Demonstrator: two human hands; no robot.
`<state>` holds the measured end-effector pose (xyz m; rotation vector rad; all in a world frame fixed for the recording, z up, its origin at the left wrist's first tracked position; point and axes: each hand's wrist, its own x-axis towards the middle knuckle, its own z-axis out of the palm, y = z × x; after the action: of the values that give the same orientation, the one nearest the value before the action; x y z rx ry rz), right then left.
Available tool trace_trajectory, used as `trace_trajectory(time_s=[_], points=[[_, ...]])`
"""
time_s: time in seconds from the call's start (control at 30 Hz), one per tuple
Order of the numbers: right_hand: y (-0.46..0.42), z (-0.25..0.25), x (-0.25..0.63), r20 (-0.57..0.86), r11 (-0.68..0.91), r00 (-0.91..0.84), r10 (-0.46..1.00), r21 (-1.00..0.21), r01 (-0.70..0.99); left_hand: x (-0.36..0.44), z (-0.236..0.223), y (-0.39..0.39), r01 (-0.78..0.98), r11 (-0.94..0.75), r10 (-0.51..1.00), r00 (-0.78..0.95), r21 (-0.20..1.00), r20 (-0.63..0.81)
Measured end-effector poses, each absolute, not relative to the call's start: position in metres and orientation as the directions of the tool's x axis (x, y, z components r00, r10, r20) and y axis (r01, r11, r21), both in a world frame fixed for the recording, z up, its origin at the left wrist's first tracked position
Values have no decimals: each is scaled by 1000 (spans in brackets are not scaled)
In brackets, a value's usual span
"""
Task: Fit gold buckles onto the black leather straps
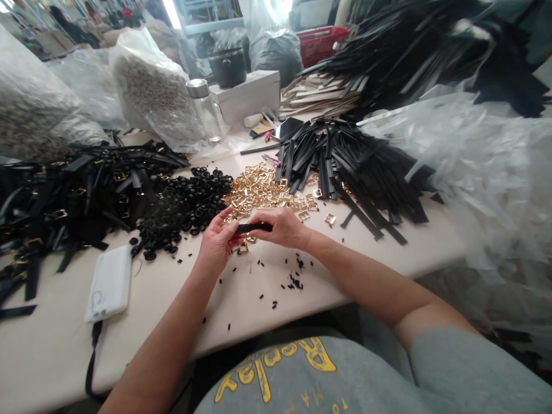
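The desk (164, 299) carries work that looks partway through, with plenty left. Toward its far right corner rises a large heap of black strips (401, 52); nearer, right of centre, lies a pile of plain strips (357, 167). By the left edge, a pile of buckled straps (92, 190) appears to be the finished share. Between these piles, black loops (194, 198) and gold buckles (259, 187) remain loose in quantity. One black strip (254, 227) is above the desk, short of the near edge, the left hand (219, 236) and right hand (280, 227) each closed in a grip on it; whether it bears a buckle, I cannot tell. Tiny black bits (295, 282) dot the near edge.
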<state>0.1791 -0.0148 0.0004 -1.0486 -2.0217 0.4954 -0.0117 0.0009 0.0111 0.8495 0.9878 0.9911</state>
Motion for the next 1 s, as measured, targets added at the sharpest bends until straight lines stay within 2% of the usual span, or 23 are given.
trace_trajectory(time_s=[0.27, 0.77, 0.87, 0.93, 1.0], points=[[-18, 4, 175, 535, 596, -310, 786, -523, 609, -13, 11, 3, -298, 374, 920, 237, 878, -311], [-20, 8, 172, 540, 623, -361, 760, -449, 641, -13, 10, 1, -353, 409, 892, 348, 841, -288], [-19, 7, 173, 561, 638, -363, 744, -437, 634, -14, 11, -2, -240, 284, 924, 328, 928, -198], [-19, 7, 174, 571, 642, -358, 739, -435, 631, -15, 12, -4, -96, 75, 951, 306, 993, -42], [-20, 6, 174, 574, 640, -353, 739, -434, 634, -16, 14, -5, 75, -212, 935, 305, 974, 180]])
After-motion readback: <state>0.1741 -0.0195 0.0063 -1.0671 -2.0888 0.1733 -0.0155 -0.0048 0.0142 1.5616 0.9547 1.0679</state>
